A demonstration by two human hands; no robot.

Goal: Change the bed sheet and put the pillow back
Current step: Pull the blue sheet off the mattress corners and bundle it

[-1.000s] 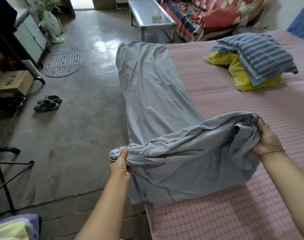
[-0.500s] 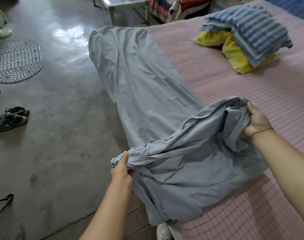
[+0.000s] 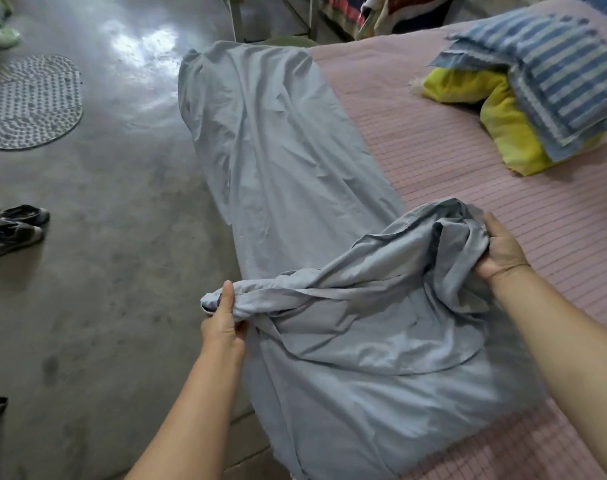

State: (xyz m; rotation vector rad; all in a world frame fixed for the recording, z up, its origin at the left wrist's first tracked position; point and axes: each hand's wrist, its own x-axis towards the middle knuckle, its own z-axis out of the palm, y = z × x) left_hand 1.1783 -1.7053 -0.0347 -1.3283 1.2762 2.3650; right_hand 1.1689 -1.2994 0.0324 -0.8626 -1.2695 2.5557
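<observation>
Left hand (image 3: 222, 327) sits at approx 7 o'clock in the frame, fingers curled w/ thumb laid on top, gripping a bunched edge of the grey-blue sheet (image 3: 288, 161). The fabric twists into a rope right at the fist. Right hand (image 3: 501, 249) is at 3 o'clock, also closed round a wad of the same sheet. Its thumb points up along the folds and its fingers are buried in the cloth, so can't tell how tight the grip is. Btwn the two hands the sheet sags, slack & crumpled. The near end is heaped on the bed (image 3: 468, 174) corner at 5-6 o'clock. The rest of it runs as a long strip toward 12 o'clock along the bed's left edge, partly draped over the side toward the floor (image 3: 104, 271). The bed top is pink w/ thin lines. A striped blue pillow (image 3: 551, 74) lies at 2 o'clock on top of a yellow cushion (image 3: 503, 123), both well apart from the hands. On the floor are dark shoes (image 3: 15, 230) at 9 o'clock and an oval rug (image 3: 28, 102) at 10 o'clock.
</observation>
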